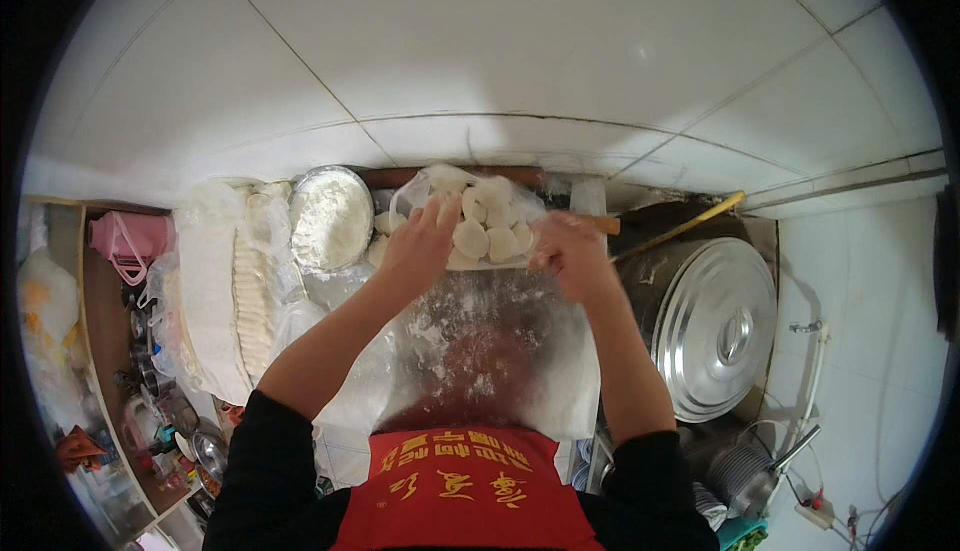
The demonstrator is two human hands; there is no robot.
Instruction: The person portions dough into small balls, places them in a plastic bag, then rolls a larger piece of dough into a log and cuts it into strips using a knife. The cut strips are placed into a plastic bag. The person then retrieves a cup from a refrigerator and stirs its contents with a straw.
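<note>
Several round pieces of pale dough (486,230) lie in a group at the back of a floured metal worktop (480,341). A clear plastic sheet or bag (414,185) partly covers them. My left hand (421,243) is over the group's left side, its fingers forward against the plastic and dough; whether it grips anything is hidden. Motion blurs my right hand (571,254), which is at the group's right end with curled fingers near the plastic's edge. What lies inside that hand cannot be made out. Left of my left hand stands a round metal bowl of flour (331,217).
Folded dough sheets (214,288) and cut dough strips (253,303) lie at the left, with plastic around them. A large lidded metal pot (716,329) stands at the right, a yellow stick (690,222) behind it. A tiled wall (487,48) bounds the back.
</note>
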